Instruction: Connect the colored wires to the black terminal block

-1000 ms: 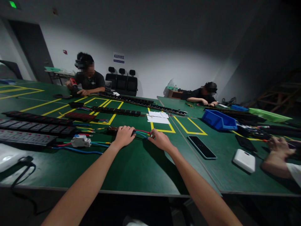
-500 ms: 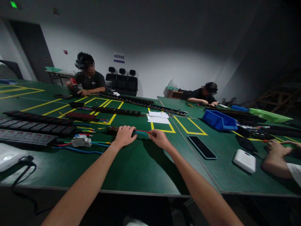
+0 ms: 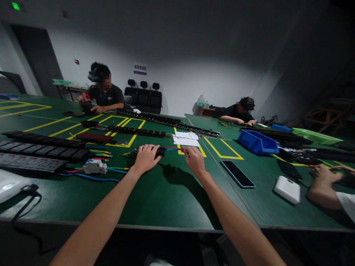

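Observation:
My left hand (image 3: 146, 158) is closed over a short dark part (image 3: 159, 151) lying on the green table, its fingers curled across the top. From the part's right end run red and blue wires (image 3: 171, 149). My right hand (image 3: 195, 159) pinches the far ends of these wires between thumb and fingers, a little above the tabletop. The wire tips are hidden in my fingers. Left of my left hand, a yellow-green wire end (image 3: 127, 153) sticks out. Nearby on the left lies a white circuit breaker (image 3: 95, 166) with coloured wires.
Several black power strips (image 3: 30, 162) lie at the left. White papers (image 3: 185, 139) are beyond my hands. To the right lie a phone (image 3: 237, 173), a white power bank (image 3: 287, 189) and a blue bin (image 3: 258, 141). A co-worker's hands (image 3: 325, 175) work at the right edge; two people sit opposite.
My right hand has moved right and slightly up with the wire ends, and the wires are drawn out longer. The dark part has shifted slightly right under my left hand, which stays nearly still.

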Motion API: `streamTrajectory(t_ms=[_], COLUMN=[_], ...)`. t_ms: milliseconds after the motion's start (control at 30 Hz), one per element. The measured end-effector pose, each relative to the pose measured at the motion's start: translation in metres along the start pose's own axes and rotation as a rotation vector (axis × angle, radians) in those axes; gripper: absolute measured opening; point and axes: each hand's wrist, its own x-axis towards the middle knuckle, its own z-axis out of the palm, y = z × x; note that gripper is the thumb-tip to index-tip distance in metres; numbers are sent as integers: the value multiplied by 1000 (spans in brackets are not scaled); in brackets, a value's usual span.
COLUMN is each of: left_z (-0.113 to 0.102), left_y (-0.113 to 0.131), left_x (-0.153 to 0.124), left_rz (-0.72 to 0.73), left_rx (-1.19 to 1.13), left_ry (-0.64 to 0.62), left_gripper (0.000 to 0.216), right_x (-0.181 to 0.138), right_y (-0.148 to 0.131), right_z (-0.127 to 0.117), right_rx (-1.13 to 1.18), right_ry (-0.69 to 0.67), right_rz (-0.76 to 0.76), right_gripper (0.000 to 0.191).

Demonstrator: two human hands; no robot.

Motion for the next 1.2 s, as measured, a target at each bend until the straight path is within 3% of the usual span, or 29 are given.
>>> streamTrajectory(t_ms=[400,700,900,1100,1200], left_z=[-5,-7,-1,-3,-3], left_y=[1,-3,-2,2,2], left_x=[0,-3,-2,-2,-3], left_rz=[-67,-27,49,74,82], left_rx=[70,159,100,47,57], left_ry=[93,105,9,-108,-89], left_gripper=[53,42,60,44,41], right_x=[-2,-2,-2,-2,-2], right_y=[4,3,-1,-1,-1], right_z=[8,8,5,3,2], right_rx=[37,-41,-128,-137,-144], right_ry=[228,-116,-203,-348,-387], right_rz=[-106,30,113,134,148], right_gripper=[19,17,21,24,25])
